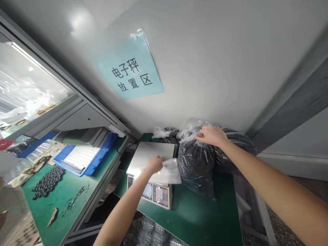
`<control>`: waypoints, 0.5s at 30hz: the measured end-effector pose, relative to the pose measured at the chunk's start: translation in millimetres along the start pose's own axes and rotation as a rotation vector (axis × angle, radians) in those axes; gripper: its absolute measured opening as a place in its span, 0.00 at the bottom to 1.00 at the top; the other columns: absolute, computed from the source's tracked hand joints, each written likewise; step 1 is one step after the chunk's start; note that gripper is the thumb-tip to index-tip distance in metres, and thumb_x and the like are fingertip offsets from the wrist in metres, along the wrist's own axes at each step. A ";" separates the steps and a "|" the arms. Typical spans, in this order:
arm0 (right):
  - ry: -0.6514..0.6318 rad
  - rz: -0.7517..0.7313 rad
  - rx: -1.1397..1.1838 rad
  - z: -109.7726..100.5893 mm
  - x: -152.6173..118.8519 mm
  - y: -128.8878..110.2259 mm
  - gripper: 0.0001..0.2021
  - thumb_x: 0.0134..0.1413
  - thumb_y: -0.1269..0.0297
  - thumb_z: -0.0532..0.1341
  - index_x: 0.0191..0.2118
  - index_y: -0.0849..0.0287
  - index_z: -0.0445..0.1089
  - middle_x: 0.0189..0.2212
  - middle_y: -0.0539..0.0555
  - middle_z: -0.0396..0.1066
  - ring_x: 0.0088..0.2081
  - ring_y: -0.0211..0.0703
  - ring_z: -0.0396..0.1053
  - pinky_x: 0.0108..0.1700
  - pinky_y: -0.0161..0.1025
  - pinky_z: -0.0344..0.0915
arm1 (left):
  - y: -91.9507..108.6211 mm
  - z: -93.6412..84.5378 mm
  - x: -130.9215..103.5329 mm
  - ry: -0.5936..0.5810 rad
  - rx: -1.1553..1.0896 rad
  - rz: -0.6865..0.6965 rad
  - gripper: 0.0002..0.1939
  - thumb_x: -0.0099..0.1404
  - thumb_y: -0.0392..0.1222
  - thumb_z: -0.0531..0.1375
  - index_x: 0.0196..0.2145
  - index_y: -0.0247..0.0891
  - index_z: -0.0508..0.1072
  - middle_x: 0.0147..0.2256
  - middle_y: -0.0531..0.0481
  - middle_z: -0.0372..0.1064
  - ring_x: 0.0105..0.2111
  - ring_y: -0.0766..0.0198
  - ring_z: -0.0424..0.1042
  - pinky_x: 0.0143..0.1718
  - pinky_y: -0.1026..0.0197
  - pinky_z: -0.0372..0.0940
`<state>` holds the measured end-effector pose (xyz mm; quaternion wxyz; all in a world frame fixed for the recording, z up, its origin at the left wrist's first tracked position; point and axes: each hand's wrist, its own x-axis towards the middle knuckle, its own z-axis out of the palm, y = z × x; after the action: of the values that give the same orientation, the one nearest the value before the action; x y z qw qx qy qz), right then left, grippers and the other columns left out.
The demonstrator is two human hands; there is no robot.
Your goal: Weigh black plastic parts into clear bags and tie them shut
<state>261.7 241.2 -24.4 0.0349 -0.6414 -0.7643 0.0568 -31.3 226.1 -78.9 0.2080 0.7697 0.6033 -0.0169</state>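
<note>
My right hand is closed on the gathered neck of a clear plastic bag packed with black contents, upright on the green table. My left hand grips a white sheet, paper or thin plastic, above the plate of a digital scale. The sheet's right edge reaches the side of the bag. Part of the scale's display and keypad shows below my left forearm.
More bags of black contents stand behind and to the right, with a smaller tied bag behind the scale. On the left bench are a blue tray with white sheets and many black parts. A blue sign hangs on the wall.
</note>
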 end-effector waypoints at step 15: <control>-0.011 -0.018 0.024 -0.3 4.0 1.1 0.18 0.55 0.52 0.49 0.28 0.56 0.72 0.33 0.54 0.71 0.29 0.45 0.68 0.26 0.37 0.53 | 113.6 222.4 -96.3 -0.165 -0.112 0.701 0.07 0.59 0.41 0.55 0.29 0.51 0.72 0.28 0.42 0.71 0.29 0.51 0.72 0.18 0.53 0.59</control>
<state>262.1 245.3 -24.4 0.0391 -0.6338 -0.7694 0.0693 98.9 40.5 -221.2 0.2909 0.9132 0.2841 0.0262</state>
